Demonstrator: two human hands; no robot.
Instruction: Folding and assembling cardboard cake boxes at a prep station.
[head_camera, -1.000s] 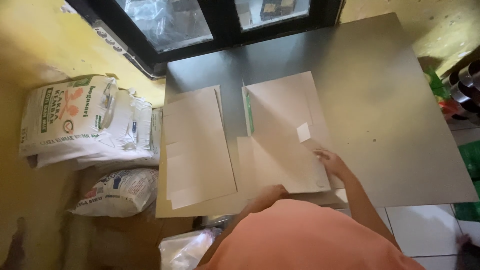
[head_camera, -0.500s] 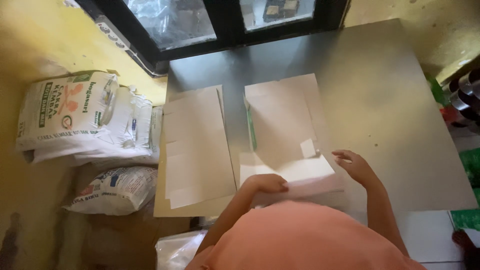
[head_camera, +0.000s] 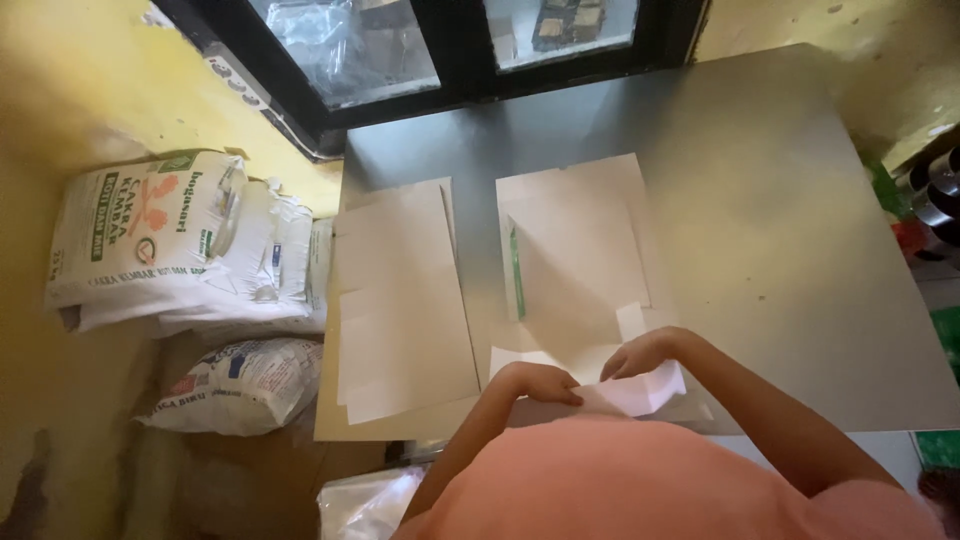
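Note:
A flat white cardboard box blank (head_camera: 575, 255) lies on the grey metal table (head_camera: 760, 220), with a green edge along its left fold. Its near flap (head_camera: 640, 390) is lifted toward me. My left hand (head_camera: 540, 383) grips the flap's left part with curled fingers. My right hand (head_camera: 640, 352) pinches the flap's upper edge near a small tab. A stack of flat cardboard blanks (head_camera: 400, 300) lies to the left, untouched. My orange shirt hides the table's near edge.
Several white printed sacks (head_camera: 170, 240) lie on the floor at the left, with a smaller sack (head_camera: 235, 385) below them. A dark-framed window (head_camera: 450, 40) runs behind the table. Dark containers (head_camera: 935, 195) stand at the right edge. A clear plastic bag (head_camera: 365, 505) sits near my body.
My left hand came up onto the box blank's near flap. My right hand slid left and down along it, and the flap folded up toward me.

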